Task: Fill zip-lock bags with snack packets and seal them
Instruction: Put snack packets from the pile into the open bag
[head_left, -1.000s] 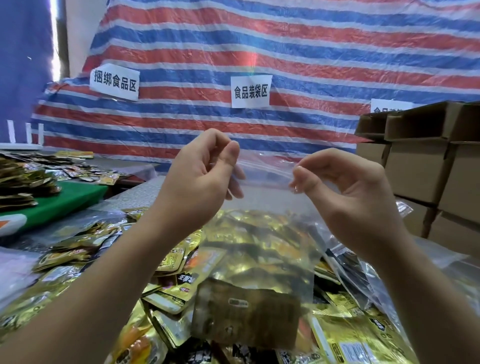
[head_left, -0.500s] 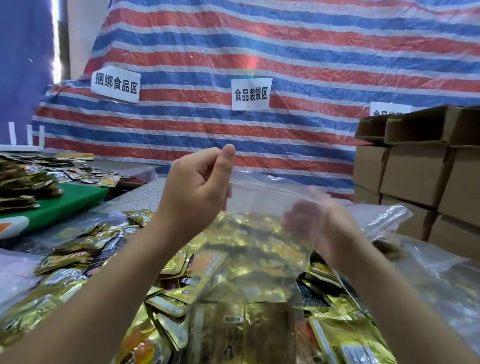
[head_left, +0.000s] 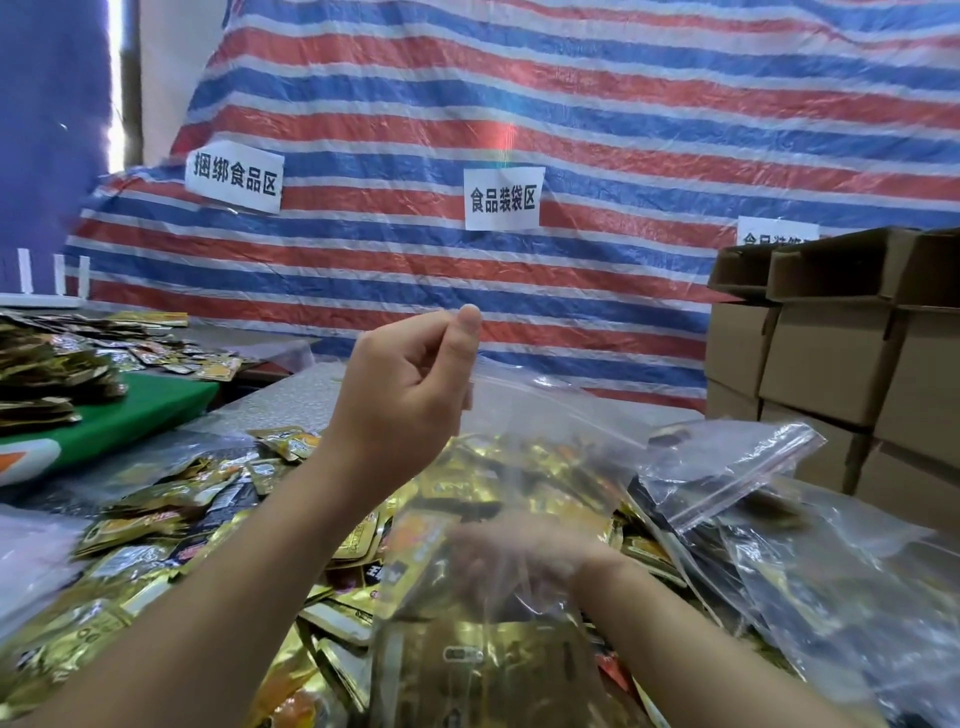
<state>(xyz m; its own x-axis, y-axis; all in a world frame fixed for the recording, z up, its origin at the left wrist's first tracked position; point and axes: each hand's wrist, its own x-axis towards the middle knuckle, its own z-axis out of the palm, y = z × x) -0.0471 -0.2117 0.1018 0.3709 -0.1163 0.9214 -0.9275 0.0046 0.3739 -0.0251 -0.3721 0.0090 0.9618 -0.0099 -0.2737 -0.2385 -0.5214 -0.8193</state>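
Fingers (head_left: 462, 332) of the left hand (head_left: 405, 395) are pinched on the top edge of the zip-lock bag (head_left: 519, 519), held up at centre frame; the right hand (head_left: 519, 558) is blurred behind the plastic at 5 o'clock, so its grip cannot be told. Gold snack packets (head_left: 467, 670) are already inside, sealing judged not yet done, and loose packets (head_left: 156, 525) are heaped on the bench (head_left: 291, 395) from 7 to 9 o'clock. More bags (head_left: 737, 467) are seen at 3 o'clock, cardboard boxes (head_left: 831, 358) at 2 o'clock, a striped tarp (head_left: 571, 104) at 12 o'clock.

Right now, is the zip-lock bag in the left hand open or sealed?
Open. The left hand pinches one top corner of the bag, and the right hand, blurred, shows through the plastic, apparently inside it.
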